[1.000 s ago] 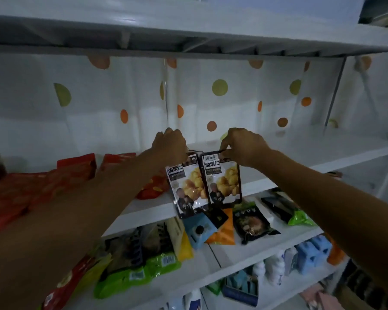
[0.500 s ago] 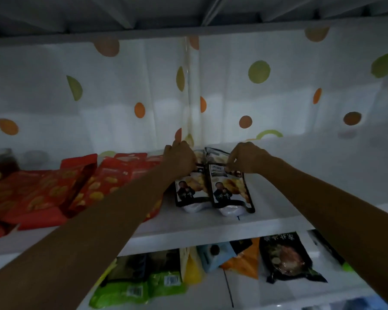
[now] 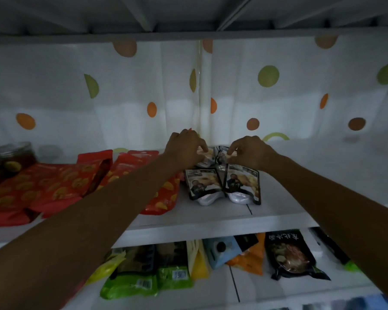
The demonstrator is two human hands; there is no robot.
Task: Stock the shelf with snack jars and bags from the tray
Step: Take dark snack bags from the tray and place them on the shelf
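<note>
At the far left of the white shelf (image 3: 211, 220) stands a dark jar (image 3: 11, 157), partly lost in shadow. Beside it lie several red snack bags (image 3: 54, 186), overlapping one another and spreading toward the middle of the board. The person's left hand (image 3: 185, 151) reaches over the last red bag; its fingers are curled in a loose pinch on the top edge of a rear bag (image 3: 205, 161) standing near the dotted curtain (image 3: 278, 97). Just in front, two dark chestnut bags (image 3: 224, 186) lie flat side by side, touching along their inner edges, their pale bottoms facing the shelf's front lip. The right hand (image 3: 249, 153) sits just right of the left, fingers bent and thumb meeting forefinger, pinching the top of a second rear bag (image 3: 220, 156); how firm either grip is cannot be told in the dim light. On the lower shelf (image 3: 211, 294) lie green, yellow, blue, orange and black packets (image 3: 291, 256).
</note>
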